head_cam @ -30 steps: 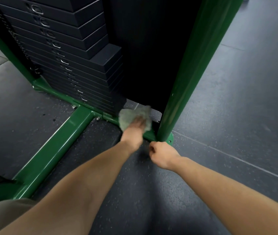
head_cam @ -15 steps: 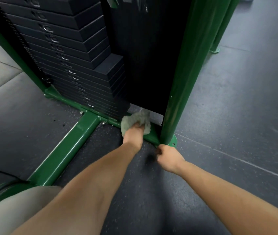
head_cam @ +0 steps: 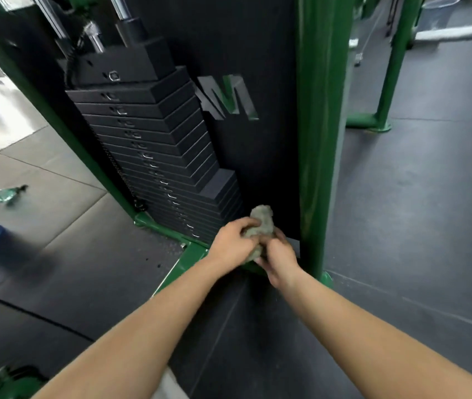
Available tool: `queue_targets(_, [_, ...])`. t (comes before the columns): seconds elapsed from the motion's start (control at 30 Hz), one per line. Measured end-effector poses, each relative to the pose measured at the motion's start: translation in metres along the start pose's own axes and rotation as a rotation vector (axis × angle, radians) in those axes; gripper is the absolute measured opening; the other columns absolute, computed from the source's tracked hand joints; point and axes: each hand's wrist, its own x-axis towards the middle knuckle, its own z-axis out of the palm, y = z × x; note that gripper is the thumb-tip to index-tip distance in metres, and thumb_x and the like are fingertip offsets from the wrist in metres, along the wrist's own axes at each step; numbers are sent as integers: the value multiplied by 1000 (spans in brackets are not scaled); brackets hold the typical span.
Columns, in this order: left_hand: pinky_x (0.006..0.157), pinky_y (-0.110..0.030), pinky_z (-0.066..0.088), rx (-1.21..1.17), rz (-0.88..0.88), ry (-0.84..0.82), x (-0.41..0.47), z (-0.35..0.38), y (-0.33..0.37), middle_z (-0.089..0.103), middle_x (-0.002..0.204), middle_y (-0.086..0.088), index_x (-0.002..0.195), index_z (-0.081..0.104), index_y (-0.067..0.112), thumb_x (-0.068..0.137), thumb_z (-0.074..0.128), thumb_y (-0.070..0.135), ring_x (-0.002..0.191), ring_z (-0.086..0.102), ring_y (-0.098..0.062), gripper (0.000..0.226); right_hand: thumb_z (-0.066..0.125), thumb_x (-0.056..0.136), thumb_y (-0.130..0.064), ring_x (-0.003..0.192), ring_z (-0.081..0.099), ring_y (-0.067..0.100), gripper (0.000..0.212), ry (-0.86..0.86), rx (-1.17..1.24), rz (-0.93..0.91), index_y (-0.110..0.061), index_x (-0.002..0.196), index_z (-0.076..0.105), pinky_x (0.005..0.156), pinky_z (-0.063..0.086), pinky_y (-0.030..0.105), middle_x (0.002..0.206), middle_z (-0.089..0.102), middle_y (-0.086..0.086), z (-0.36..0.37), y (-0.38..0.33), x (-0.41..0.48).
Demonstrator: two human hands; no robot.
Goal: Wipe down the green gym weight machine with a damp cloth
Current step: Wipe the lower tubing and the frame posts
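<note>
Cloth is off the metal now, bunched up between both our hands just above the bottom rail of the green machine, right in the corner where the weight stack meets the black back panel. A second ago only our left hand had it, pressed flat on that rail and scrubbing, while the right hand sat in a loose fist on the floor side of the upright post. Now the right one has come in and joined, so both sets of fingers are curled into the rag, left from the side, right from below and in front. Our view has also tipped up, so we see the whole stack and the chrome guide rods at the top instead of only the base. To us that reads like the rail corner is done and we're refolding or passing the cloth for a clean face before moving on. Plenty left, we'd guess: the post, the foot it stands on, and the long rail running back toward us haven't visibly been touched. It's pretty blurry around the hands though, so exactly which fingers pinch where, we can't tell.
</note>
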Motion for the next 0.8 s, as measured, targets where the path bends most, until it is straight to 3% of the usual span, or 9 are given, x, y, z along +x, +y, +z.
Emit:
queue_targets(0.07, [95,-29,55,27,78,167,-5,-22,6,74,114,16,116,74,36,76,53,34,103,68,-5,46,49,99,5,103,73,28,44,-9,116,-47,-18,135,61,82,62,38,119,73,16,19,-12,-4])
queue_targets(0.13, [88,-27,55,51,243,424,-2,-43,19,71,110,17,114,72,30,87,57,29,96,66,-2,31,54,98,5,100,74,27,35,23,149,-125,-16,122,68,89,62,41,116,74,18,41,-23,-4])
queue_targets(0.23, [102,-28,46,122,447,783,3,-67,37,59,129,6,130,64,19,92,62,12,119,54,-10,38,63,95,0,106,73,26,30,31,191,-266,-24,111,71,98,58,47,114,75,12,77,-47,-10])
queue_targets(0.33, [117,-39,35,141,477,1001,12,-88,51,40,155,-7,144,54,13,89,58,-2,141,38,-21,57,67,96,-9,110,72,17,32,-4,179,-423,-29,120,72,98,58,40,119,75,2,108,-73,-18])
queue_targets(0.43, [124,-47,25,165,513,1076,18,-118,71,22,169,-12,155,43,12,86,56,-9,153,25,-29,73,66,98,-12,118,67,13,37,-88,90,-526,-40,122,69,105,54,39,130,69,-3,146,-90,-19])
queue_targets(0.5, [129,-41,13,173,512,1075,23,-141,73,15,173,-9,160,37,13,87,53,-8,159,15,-26,77,65,99,-8,123,64,13,43,-183,-9,-518,-35,132,66,109,52,40,137,65,-2,175,-93,-21])
queue_targets(0.57, [130,-38,8,106,484,1032,24,-159,65,16,174,-1,162,34,16,91,48,-5,161,9,-18,75,63,98,-5,130,58,11,44,-217,-124,-598,-36,129,68,113,48,39,142,61,-5,196,-92,-27])
queue_targets(0.7, [126,-29,22,-12,416,915,24,-174,52,24,170,14,161,38,26,92,40,1,154,19,4,73,48,101,5,144,41,2,57,-260,-364,-832,-33,140,63,120,36,26,155,46,-12,202,-96,-44])
queue_targets(0.8, [122,-37,34,2,392,998,25,-189,58,44,159,13,150,55,25,86,39,6,146,36,-2,68,45,104,3,148,33,-1,59,-345,-446,-960,-36,147,56,121,32,21,163,37,-11,216,-113,-55])
